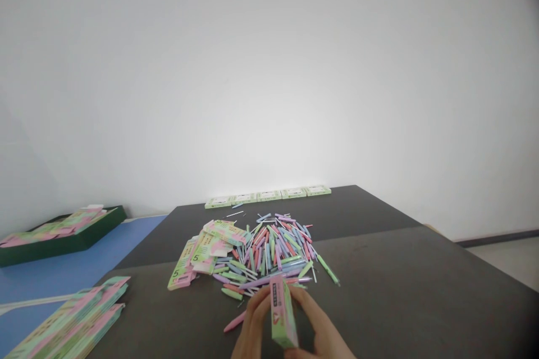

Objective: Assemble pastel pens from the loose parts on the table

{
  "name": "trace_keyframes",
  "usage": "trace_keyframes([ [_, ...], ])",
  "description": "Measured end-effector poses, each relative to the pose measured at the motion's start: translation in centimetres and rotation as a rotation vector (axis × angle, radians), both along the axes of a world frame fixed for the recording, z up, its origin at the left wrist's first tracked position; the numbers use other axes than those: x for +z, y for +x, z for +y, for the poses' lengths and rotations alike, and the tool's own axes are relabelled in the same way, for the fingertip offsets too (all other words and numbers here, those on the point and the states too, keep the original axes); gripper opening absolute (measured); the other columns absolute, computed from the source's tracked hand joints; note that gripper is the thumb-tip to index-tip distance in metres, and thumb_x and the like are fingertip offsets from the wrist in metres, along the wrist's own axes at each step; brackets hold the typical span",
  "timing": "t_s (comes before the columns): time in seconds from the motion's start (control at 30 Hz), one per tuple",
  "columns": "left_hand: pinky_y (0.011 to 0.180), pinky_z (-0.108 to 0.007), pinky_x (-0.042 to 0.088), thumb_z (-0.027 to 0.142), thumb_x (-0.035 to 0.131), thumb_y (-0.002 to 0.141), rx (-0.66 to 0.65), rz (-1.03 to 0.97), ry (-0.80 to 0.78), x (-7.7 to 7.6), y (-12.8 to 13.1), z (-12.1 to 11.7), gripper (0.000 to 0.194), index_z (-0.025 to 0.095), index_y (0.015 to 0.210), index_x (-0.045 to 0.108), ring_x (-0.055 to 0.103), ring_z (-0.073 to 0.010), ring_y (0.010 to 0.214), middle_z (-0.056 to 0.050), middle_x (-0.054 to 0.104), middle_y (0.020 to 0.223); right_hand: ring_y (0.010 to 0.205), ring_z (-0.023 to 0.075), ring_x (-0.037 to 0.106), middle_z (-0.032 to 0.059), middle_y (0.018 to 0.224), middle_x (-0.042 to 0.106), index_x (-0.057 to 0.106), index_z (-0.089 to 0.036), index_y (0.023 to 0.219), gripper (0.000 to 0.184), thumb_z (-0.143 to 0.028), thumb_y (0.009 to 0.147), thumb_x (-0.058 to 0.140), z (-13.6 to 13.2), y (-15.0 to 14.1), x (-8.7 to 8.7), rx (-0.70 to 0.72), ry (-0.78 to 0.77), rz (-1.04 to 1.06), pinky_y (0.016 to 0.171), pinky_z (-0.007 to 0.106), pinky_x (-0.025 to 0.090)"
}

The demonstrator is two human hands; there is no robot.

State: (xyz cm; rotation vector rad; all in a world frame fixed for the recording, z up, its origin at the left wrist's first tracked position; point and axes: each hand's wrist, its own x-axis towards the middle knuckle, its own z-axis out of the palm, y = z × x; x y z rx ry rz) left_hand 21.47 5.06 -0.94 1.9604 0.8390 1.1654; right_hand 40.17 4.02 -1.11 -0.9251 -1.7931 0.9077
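Black tabletop (pixel 379 291) held five green boxes (pixel 269 196), contents unclear, behind a still-unboxed pen pile (pixel 273 247); before it, your left hand (pixel 254 322) and right hand (pixel 320 331) gripped a pink-green carton (pixel 281 314).

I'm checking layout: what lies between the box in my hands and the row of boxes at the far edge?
In the head view, a heap of pastel pen parts, then dark tabletop, lies between the held box and the row of boxes.
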Motion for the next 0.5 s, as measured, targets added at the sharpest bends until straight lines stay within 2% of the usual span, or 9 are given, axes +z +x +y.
trace_keyframes([
  [0.07,0.095,-0.040,0.042,0.048,0.054,0.079,-0.006,-0.014,-0.011,1.2,-0.5,0.1,0.054,0.023,0.127,0.051,0.047,-0.0309,0.117,-0.012,0.049,0.128,0.125,0.0276,0.041,0.0128,0.135,0.047,0.041,-0.019,0.133,0.076,-0.015,0.062,0.065,0.2,0.3,-0.2,-0.058,0.058,-0.107,0.106,0.043,0.029],
  [0.13,0.083,-0.034,0.048,0.044,0.046,0.085,-0.033,-0.024,-0.083,2.8,-1.1,0.1,0.045,0.022,0.124,0.051,0.056,-0.0254,0.101,-0.012,0.057,0.118,0.125,0.0271,0.041,0.0122,0.135,0.046,0.041,-0.020,0.134,0.075,-0.011,0.062,0.061,0.3,0.6,-0.4,-0.115,0.116,-0.213,0.105,0.043,0.030],
  [0.2,0.075,-0.029,0.049,0.038,0.043,0.088,-0.062,-0.007,-0.159,4.2,-1.6,0.1,0.039,0.021,0.122,0.052,0.059,-0.0208,0.089,-0.010,0.061,0.107,0.125,0.0269,0.040,0.0109,0.135,0.047,0.040,-0.022,0.134,0.075,-0.010,0.062,0.058,0.3,0.8,-0.6,-0.146,0.170,-0.288,0.104,0.043,0.031],
  [0.27,0.073,-0.027,0.048,0.032,0.046,0.087,-0.075,0.060,-0.198,5.3,-1.9,0.3,0.037,0.020,0.121,0.052,0.059,-0.0189,0.085,-0.008,0.063,0.102,0.124,0.0266,0.040,0.0095,0.134,0.047,0.038,-0.023,0.135,0.077,-0.009,0.062,0.056,0.4,1.0,-0.6,-0.165,0.219,-0.335,0.103,0.043,0.031],
  [0.37,0.071,-0.024,0.047,0.028,0.050,0.082,-0.079,0.172,-0.220,5.8,-2.2,0.9,0.036,0.018,0.117,0.055,0.058,-0.0177,0.082,-0.006,0.064,0.095,0.123,0.0263,0.040,0.0088,0.133,0.047,0.037,-0.023,0.136,0.078,-0.008,0.061,0.055,0.4,1.1,-0.4,-0.196,0.271,-0.391,0.102,0.042,0.032],
  [0.5,0.066,-0.023,0.047,0.029,0.050,0.081,-0.110,0.222,-0.264,5.0,-2.5,1.5,0.032,0.016,0.109,0.059,0.059,-0.0174,0.079,-0.005,0.065,0.088,0.121,0.0266,0.041,0.0081,0.132,0.049,0.039,-0.023,0.135,0.077,-0.009,0.061,0.053,0.4,1.1,-0.1,-0.215,0.280,-0.478,0.101,0.042,0.031],
])
